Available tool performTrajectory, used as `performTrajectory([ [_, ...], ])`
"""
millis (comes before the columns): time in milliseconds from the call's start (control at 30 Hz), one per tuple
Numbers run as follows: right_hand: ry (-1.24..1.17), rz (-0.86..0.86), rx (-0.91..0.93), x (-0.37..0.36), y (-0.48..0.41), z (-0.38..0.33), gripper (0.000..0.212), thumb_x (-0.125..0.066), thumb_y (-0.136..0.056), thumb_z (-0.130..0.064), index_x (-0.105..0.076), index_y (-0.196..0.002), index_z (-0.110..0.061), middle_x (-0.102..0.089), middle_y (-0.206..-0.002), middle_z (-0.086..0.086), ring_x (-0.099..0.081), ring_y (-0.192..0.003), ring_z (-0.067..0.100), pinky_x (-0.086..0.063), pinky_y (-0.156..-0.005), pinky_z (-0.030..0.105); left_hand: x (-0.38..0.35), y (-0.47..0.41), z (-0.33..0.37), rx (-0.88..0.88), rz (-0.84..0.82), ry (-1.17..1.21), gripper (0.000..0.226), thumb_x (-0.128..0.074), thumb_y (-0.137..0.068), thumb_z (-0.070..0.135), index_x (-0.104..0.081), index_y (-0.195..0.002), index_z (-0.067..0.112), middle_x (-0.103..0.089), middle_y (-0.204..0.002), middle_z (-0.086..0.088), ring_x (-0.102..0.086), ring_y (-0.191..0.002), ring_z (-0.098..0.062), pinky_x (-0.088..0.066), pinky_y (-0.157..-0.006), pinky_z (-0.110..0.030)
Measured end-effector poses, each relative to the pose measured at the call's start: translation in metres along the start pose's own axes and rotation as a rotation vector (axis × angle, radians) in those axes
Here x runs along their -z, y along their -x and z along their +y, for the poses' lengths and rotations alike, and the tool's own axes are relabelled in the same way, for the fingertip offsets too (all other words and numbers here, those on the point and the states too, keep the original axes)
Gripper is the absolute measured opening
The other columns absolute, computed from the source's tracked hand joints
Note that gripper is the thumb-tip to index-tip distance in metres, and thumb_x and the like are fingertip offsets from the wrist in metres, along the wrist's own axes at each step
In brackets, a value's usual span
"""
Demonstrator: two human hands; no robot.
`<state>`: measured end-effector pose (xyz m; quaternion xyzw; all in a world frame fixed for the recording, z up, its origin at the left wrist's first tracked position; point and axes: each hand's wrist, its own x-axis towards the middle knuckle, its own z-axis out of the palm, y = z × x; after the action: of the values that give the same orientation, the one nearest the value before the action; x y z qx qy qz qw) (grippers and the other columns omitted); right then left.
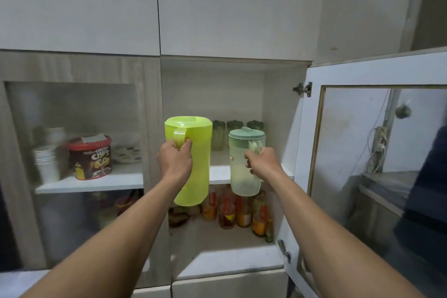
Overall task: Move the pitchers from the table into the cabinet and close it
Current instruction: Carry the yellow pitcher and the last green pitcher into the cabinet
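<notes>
My left hand (174, 161) grips the handle of a tall lime-green pitcher (196, 169), held upright in the air in front of the open cabinet. My right hand (262, 163) grips the handle of a smaller clear pitcher with a pale green lid (244, 174). Both pitchers hang in front of the edge of the cabinet's upper shelf (219, 173), their bottoms below shelf level. The cabinet door (377, 152), glass-paned with a white frame, stands swung open on the right.
Three green-lidded jars (233, 128) stand at the back of the upper shelf. Several sauce bottles (242, 210) fill the lower shelf. Behind the shut glass door on the left are a chocolate cereal tub (90, 157), stacked white cups (47, 162) and plates.
</notes>
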<state>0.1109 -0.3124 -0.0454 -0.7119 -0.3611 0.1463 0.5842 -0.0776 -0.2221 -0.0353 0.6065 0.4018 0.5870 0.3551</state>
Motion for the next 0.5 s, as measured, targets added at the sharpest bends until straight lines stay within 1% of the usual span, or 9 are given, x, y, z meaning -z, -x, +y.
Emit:
performTrajectory([
  [100, -0.029, 0.010, -0.008, -0.005, -0.029, 0.010, 0.013, -0.059, -0.092, -0.017, -0.067, -0.095, -0.008, -0.067, -0.079, 0.007, -0.061, -0.070, 0.018, -0.050, -0.069, 0.036, -0.026, -0.021, -0.013, -0.001, -0.021, 0.009, 0.041, -0.057, -0.096, 0.032, -0.062, -0.079, -0.005, -0.057, -0.063, -0.008, -0.051, -0.058, -0.023, -0.039, -0.053, -0.032],
  [233, -0.032, 0.025, -0.021, -0.018, -0.080, 0.018, 0.013, -0.058, -0.092, -0.016, -0.068, -0.094, -0.009, -0.067, -0.077, 0.006, -0.063, -0.073, 0.020, -0.051, -0.069, 0.036, -0.063, -0.060, -0.033, -0.014, -0.020, 0.022, 0.041, -0.057, -0.095, 0.031, -0.061, -0.076, -0.004, -0.058, -0.063, -0.009, -0.052, -0.059, -0.025, -0.040, -0.054, -0.033],
  [300, -0.041, 0.029, -0.024, -0.027, -0.106, 0.019, 0.013, -0.058, -0.089, -0.016, -0.069, -0.090, -0.009, -0.065, -0.073, 0.004, -0.062, -0.071, 0.022, -0.049, -0.067, 0.036, -0.078, -0.080, -0.039, -0.024, -0.007, 0.008, 0.040, -0.058, -0.095, 0.030, -0.061, -0.073, -0.004, -0.057, -0.061, -0.007, -0.051, -0.058, -0.024, -0.037, -0.052, -0.030],
  [367, -0.054, 0.033, -0.018, -0.035, -0.135, 0.018, 0.015, -0.059, -0.087, -0.017, -0.069, -0.091, -0.006, -0.064, -0.071, 0.005, -0.061, -0.071, 0.023, -0.048, -0.067, 0.037, -0.096, -0.105, -0.046, -0.025, -0.010, 0.017, 0.039, -0.059, -0.094, 0.029, -0.061, -0.073, -0.003, -0.056, -0.060, -0.006, -0.050, -0.057, -0.024, -0.035, -0.051, -0.028],
  [433, -0.064, 0.048, -0.016, -0.043, -0.160, 0.018, 0.017, -0.059, -0.086, -0.017, -0.070, -0.093, -0.005, -0.065, -0.072, 0.005, -0.061, -0.070, 0.022, -0.048, -0.067, 0.037, -0.113, -0.130, -0.054, -0.043, -0.024, 0.039, 0.039, -0.059, -0.094, 0.029, -0.059, -0.069, -0.002, -0.056, -0.059, -0.006, -0.050, -0.055, -0.024, -0.036, -0.051, -0.030],
  [500, -0.091, 0.059, -0.006, -0.050, -0.186, 0.021, 0.013, -0.060, -0.087, -0.016, -0.070, -0.091, -0.009, -0.066, -0.072, 0.003, -0.062, -0.068, 0.020, -0.048, -0.067, 0.037, -0.133, -0.155, -0.064, -0.069, -0.044, 0.048, 0.040, -0.059, -0.094, 0.029, -0.055, -0.061, 0.005, -0.053, -0.055, -0.005, -0.049, -0.053, -0.025, -0.037, -0.052, -0.033],
])
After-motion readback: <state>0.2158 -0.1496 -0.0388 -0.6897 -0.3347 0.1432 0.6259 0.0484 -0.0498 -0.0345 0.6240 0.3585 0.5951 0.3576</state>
